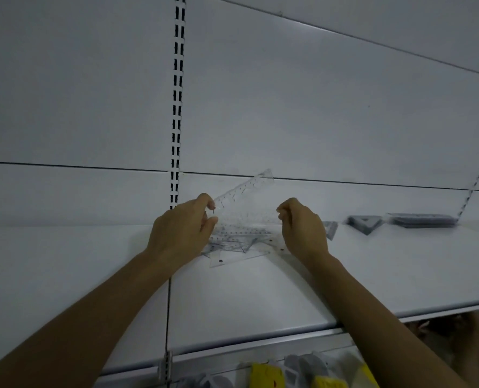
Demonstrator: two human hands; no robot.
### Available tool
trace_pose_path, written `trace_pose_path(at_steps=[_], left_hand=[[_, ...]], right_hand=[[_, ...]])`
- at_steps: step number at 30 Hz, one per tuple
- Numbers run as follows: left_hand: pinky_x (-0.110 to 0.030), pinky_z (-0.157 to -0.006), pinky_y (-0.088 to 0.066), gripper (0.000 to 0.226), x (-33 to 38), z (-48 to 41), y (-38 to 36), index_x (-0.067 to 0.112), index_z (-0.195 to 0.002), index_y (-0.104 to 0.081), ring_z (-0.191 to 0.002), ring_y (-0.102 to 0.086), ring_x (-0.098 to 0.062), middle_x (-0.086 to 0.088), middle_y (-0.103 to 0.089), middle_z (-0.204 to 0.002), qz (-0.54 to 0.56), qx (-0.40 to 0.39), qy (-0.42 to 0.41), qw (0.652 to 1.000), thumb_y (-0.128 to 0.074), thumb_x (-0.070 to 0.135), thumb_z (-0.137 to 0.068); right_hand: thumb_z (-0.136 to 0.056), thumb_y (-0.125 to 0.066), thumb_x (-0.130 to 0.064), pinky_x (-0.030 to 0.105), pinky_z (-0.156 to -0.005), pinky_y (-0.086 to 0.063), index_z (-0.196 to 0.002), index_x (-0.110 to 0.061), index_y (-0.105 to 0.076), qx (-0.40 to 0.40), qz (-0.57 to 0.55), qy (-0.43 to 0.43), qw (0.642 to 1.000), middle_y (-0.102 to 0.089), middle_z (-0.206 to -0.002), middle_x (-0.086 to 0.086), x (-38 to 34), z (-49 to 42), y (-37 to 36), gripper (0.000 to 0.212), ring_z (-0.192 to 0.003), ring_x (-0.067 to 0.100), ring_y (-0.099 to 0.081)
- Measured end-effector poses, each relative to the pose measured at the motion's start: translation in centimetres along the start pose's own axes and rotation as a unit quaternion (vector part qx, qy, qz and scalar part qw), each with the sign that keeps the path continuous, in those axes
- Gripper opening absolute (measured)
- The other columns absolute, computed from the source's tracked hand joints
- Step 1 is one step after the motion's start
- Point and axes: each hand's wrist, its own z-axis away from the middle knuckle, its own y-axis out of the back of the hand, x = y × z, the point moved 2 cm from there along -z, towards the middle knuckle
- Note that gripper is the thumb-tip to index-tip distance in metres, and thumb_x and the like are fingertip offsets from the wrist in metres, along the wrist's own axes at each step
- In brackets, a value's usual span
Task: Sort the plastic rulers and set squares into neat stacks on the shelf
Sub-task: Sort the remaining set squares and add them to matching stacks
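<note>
Head view: two bare arms reach up to a white shelf (372,275). The left hand (182,228) and the right hand (302,228) hold one clear set square (246,203) between them. It stands up on its edge, with its pointy top leaning toward the back wall. The left fingers (208,202) and thumb pinch its left corner. The right fingers (284,210) are curled and pinch its right corner. Right under it, a messy pile of clear rulers and set squares (238,246) lies flat on the shelf between the two hands. Farther right on the shelf sit a gray stack of set squares (365,224) and a flat gray stack of rulers (423,219). A white post with dark slots (178,107) runs up the wall. Below the shelf there are some blurry yellow things (263,373).
</note>
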Motion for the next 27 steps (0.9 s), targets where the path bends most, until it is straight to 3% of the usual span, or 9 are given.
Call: trace_pose_path(at_steps=[5,9,13,16,21,27], left_hand=[[-0.029,-0.061,-0.048,0.014,0.3,0.1,-0.1,0.02,-0.106,-0.052,-0.071,-0.059,-0.016,0.006,-0.064,-0.084,0.012,-0.029,-0.016,0.999,-0.05,0.028,-0.095],[-0.025,-0.059,-0.044,0.01,0.5,-0.1,0.3,0.022,-0.104,-0.053,-0.067,-0.06,-0.012,0.011,-0.065,-0.081,0.039,-0.02,-0.013,0.999,-0.049,0.023,-0.095],[-0.027,-0.063,-0.048,0.015,1.7,-1.8,0.5,0.024,-0.109,-0.054,-0.067,-0.06,-0.008,0.012,-0.066,-0.083,0.031,-0.048,-0.048,0.997,-0.046,0.023,-0.096],[-0.026,-0.062,-0.046,0.019,4.4,-3.7,-0.5,0.026,-0.113,-0.053,-0.068,-0.058,-0.007,0.016,-0.063,-0.082,-0.01,-0.063,-0.085,0.994,-0.042,0.026,-0.098],[-0.032,-0.07,-0.048,0.02,13.0,-7.0,-5.1,0.03,-0.114,-0.049,-0.083,-0.061,-0.015,0.014,-0.064,-0.09,-0.035,-0.066,-0.161,0.984,-0.038,0.031,-0.097],[-0.039,-0.073,-0.049,0.017,22.9,-10.6,-13.9,0.029,-0.112,-0.042,-0.08,-0.06,-0.02,0.005,-0.067,-0.093,-0.025,-0.1,-0.19,0.976,-0.034,0.028,-0.097]], right_hand=[[-0.097,-0.043,-0.017,0.026,-0.062,-0.044,-0.093,-0.01,-0.056,0.011,-0.189,-0.11,0.976,-0.061,-0.08,0.0,-0.4,-0.5,0.9,0.014,-0.071,0.015,-0.056],[-0.092,-0.057,-0.012,0.017,-0.063,-0.047,-0.083,-0.011,-0.063,-0.104,-0.336,-0.067,0.934,-0.064,-0.074,0.001,-1.1,0.2,2.5,0.01,-0.064,0.004,-0.06],[-0.087,-0.062,-0.006,0.018,-0.071,-0.052,-0.096,-0.011,-0.068,-0.204,-0.377,-0.043,0.902,-0.069,-0.081,0.008,0.6,0.4,5.5,0.011,-0.076,0.014,-0.065],[-0.088,-0.061,-0.006,0.02,-0.076,-0.054,-0.101,-0.014,-0.067,-0.247,-0.342,-0.04,0.906,-0.072,-0.085,0.01,2.8,-0.7,7.4,0.016,-0.079,0.014,-0.068],[-0.087,-0.059,-0.003,0.023,-0.064,-0.056,-0.091,-0.01,-0.062,-0.176,-0.268,-0.063,0.945,-0.072,-0.085,0.008,9.6,-3.7,10.9,0.009,-0.071,0.015,-0.07],[-0.083,-0.065,-0.004,0.041,-0.075,-0.057,-0.088,-0.01,-0.063,-0.016,-0.191,-0.151,0.97,-0.07,-0.086,0.01,25.6,-6.9,16.3,0.008,-0.08,0.024,-0.069]])
